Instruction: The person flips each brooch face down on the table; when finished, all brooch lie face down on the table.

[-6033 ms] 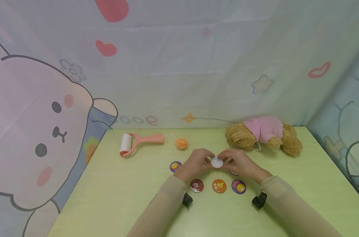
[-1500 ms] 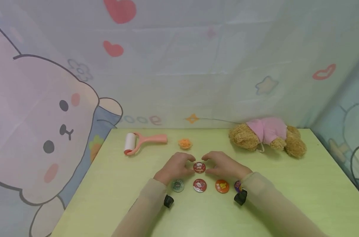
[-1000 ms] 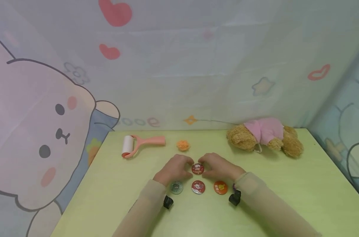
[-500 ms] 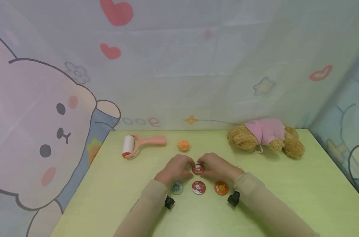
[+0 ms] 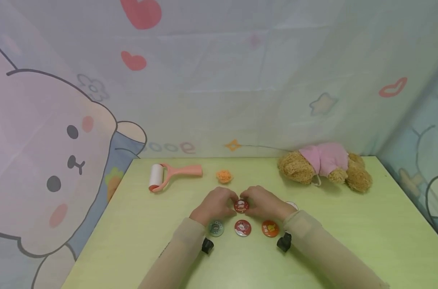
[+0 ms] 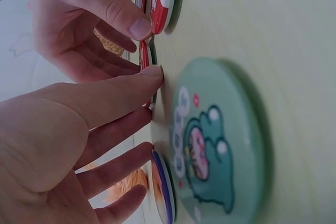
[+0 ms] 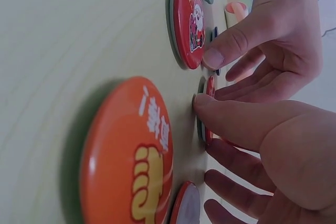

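Note:
My left hand (image 5: 216, 204) and right hand (image 5: 265, 202) meet over a red button badge (image 5: 241, 206) lying face up on the table. Thumb and fingers of each hand grip its rim from opposite sides; the left wrist view shows it mostly covered by fingers. In front lie a green badge (image 5: 216, 228), a red-and-white badge (image 5: 242, 228) and an orange badge (image 5: 270, 228) with a yellow fist. Under the left fingers a purple-rimmed badge (image 6: 164, 190) shows. Beyond the right fingers a pale, red-rimmed badge (image 7: 187, 206) is partly visible.
Along the back of the pale green table (image 5: 132, 249) lie a pink-handled lint roller (image 5: 180, 171), a small orange object (image 5: 224, 176) and a plush toy (image 5: 325, 163) in a pink top. A patterned cloth (image 5: 219, 80) hangs behind.
Six seconds ago both hands held a badge raised, pale back showing. Since then they moved left, and a red badge lies between them. Lately the fingers closed in slightly; the right forearm now covers the purple badge.

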The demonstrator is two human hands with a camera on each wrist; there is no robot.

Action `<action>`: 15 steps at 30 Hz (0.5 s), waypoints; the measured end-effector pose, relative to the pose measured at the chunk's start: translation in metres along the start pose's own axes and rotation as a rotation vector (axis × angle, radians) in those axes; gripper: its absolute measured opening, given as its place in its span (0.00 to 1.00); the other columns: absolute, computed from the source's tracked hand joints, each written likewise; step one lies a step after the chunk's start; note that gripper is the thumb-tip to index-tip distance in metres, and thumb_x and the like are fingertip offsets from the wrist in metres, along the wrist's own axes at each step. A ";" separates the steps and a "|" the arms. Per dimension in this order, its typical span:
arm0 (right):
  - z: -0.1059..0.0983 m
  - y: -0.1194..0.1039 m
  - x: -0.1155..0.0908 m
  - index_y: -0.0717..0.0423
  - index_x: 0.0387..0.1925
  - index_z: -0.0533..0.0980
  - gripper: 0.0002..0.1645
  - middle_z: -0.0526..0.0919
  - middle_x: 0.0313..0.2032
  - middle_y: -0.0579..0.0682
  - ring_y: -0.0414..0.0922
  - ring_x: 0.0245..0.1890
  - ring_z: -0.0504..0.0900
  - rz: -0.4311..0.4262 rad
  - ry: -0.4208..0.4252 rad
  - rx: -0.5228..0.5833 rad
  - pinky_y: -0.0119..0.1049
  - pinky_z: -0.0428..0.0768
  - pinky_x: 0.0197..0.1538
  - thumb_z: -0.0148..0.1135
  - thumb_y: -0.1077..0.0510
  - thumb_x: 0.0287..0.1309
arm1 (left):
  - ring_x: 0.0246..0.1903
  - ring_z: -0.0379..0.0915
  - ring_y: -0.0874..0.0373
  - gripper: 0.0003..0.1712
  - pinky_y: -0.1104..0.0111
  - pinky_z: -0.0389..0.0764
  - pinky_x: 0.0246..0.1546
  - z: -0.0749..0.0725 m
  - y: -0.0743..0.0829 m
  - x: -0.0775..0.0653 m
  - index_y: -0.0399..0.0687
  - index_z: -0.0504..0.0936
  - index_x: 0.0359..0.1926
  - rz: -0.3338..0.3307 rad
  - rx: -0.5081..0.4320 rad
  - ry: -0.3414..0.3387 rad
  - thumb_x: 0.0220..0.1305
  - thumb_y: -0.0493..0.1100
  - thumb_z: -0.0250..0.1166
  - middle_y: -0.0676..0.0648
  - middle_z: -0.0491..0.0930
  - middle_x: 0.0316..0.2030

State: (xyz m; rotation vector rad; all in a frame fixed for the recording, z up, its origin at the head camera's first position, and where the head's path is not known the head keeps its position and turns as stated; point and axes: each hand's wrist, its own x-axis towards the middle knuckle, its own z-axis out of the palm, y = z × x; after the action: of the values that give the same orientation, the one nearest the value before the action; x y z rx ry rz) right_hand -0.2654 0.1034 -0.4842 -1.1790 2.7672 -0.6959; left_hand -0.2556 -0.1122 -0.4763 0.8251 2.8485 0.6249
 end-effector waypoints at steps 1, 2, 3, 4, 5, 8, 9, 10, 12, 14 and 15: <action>0.000 0.000 0.000 0.64 0.53 0.83 0.23 0.87 0.47 0.54 0.50 0.48 0.81 0.004 -0.001 0.003 0.50 0.80 0.58 0.78 0.58 0.58 | 0.49 0.82 0.52 0.21 0.59 0.81 0.57 0.000 0.000 0.000 0.46 0.90 0.50 0.002 0.002 0.001 0.53 0.41 0.82 0.51 0.90 0.45; 0.000 0.000 0.000 0.63 0.52 0.83 0.23 0.87 0.46 0.54 0.50 0.48 0.81 0.002 0.000 0.000 0.50 0.80 0.57 0.78 0.58 0.58 | 0.49 0.82 0.53 0.21 0.59 0.81 0.57 0.001 0.000 0.000 0.46 0.90 0.50 0.002 0.007 0.002 0.53 0.41 0.82 0.51 0.90 0.45; 0.000 -0.001 0.000 0.63 0.52 0.83 0.22 0.87 0.46 0.54 0.50 0.48 0.81 0.005 0.000 0.001 0.50 0.80 0.57 0.78 0.58 0.58 | 0.48 0.82 0.53 0.21 0.59 0.81 0.56 0.001 0.000 0.001 0.46 0.90 0.49 0.002 0.010 0.003 0.53 0.41 0.82 0.52 0.89 0.44; 0.000 -0.001 0.000 0.63 0.52 0.83 0.22 0.87 0.46 0.53 0.49 0.47 0.81 0.003 0.002 0.000 0.50 0.80 0.57 0.78 0.58 0.58 | 0.48 0.82 0.53 0.21 0.59 0.81 0.56 0.001 0.000 0.001 0.47 0.90 0.49 0.002 0.011 0.004 0.53 0.41 0.82 0.52 0.89 0.44; 0.000 -0.001 -0.001 0.63 0.52 0.83 0.22 0.87 0.46 0.53 0.49 0.47 0.81 0.006 0.001 0.003 0.50 0.80 0.57 0.78 0.58 0.59 | 0.48 0.82 0.53 0.21 0.59 0.82 0.56 0.001 0.000 0.001 0.47 0.90 0.49 0.003 0.009 0.005 0.53 0.41 0.82 0.52 0.89 0.44; -0.002 -0.001 -0.001 0.63 0.52 0.83 0.21 0.87 0.45 0.53 0.49 0.47 0.82 -0.001 0.005 0.001 0.50 0.81 0.56 0.78 0.59 0.58 | 0.49 0.82 0.53 0.21 0.59 0.81 0.57 0.002 0.000 0.002 0.47 0.90 0.50 0.010 0.000 0.009 0.53 0.40 0.82 0.51 0.89 0.45; -0.002 -0.002 -0.001 0.63 0.52 0.83 0.22 0.87 0.46 0.54 0.49 0.47 0.82 -0.002 0.005 0.004 0.50 0.81 0.57 0.78 0.59 0.58 | 0.49 0.82 0.53 0.21 0.59 0.81 0.57 0.001 0.000 0.002 0.47 0.90 0.50 0.012 -0.009 0.011 0.53 0.40 0.82 0.51 0.89 0.45; -0.002 -0.002 -0.001 0.64 0.52 0.83 0.22 0.87 0.46 0.54 0.49 0.47 0.82 -0.001 0.003 0.008 0.50 0.81 0.57 0.77 0.59 0.59 | 0.49 0.82 0.53 0.22 0.59 0.81 0.57 0.001 0.000 0.002 0.47 0.90 0.50 0.014 -0.017 0.012 0.52 0.40 0.82 0.51 0.89 0.45; -0.002 -0.002 -0.001 0.64 0.53 0.83 0.22 0.87 0.47 0.54 0.50 0.48 0.82 0.000 0.001 0.010 0.50 0.81 0.57 0.77 0.59 0.59 | 0.49 0.82 0.53 0.22 0.58 0.81 0.57 0.001 0.000 0.002 0.46 0.90 0.50 0.017 -0.032 0.015 0.52 0.40 0.82 0.51 0.89 0.45; -0.002 -0.002 -0.001 0.64 0.54 0.82 0.23 0.87 0.48 0.55 0.51 0.49 0.82 0.005 0.000 0.011 0.51 0.81 0.58 0.77 0.59 0.59 | 0.49 0.82 0.53 0.21 0.58 0.81 0.58 0.001 0.000 0.001 0.47 0.90 0.50 0.020 -0.037 0.018 0.53 0.41 0.82 0.51 0.89 0.45; -0.002 -0.002 -0.001 0.64 0.55 0.82 0.24 0.87 0.49 0.56 0.52 0.50 0.82 0.012 -0.004 0.010 0.51 0.81 0.59 0.77 0.59 0.60 | 0.49 0.82 0.53 0.21 0.58 0.81 0.57 0.001 0.000 0.001 0.47 0.90 0.49 0.022 -0.040 0.020 0.53 0.41 0.82 0.51 0.89 0.45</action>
State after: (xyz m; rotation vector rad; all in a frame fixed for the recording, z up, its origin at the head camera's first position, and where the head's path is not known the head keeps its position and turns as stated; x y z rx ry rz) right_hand -0.2636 0.1038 -0.4821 -1.1591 2.7619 -0.7054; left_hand -0.2562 -0.1108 -0.4774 0.8491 2.8390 0.6941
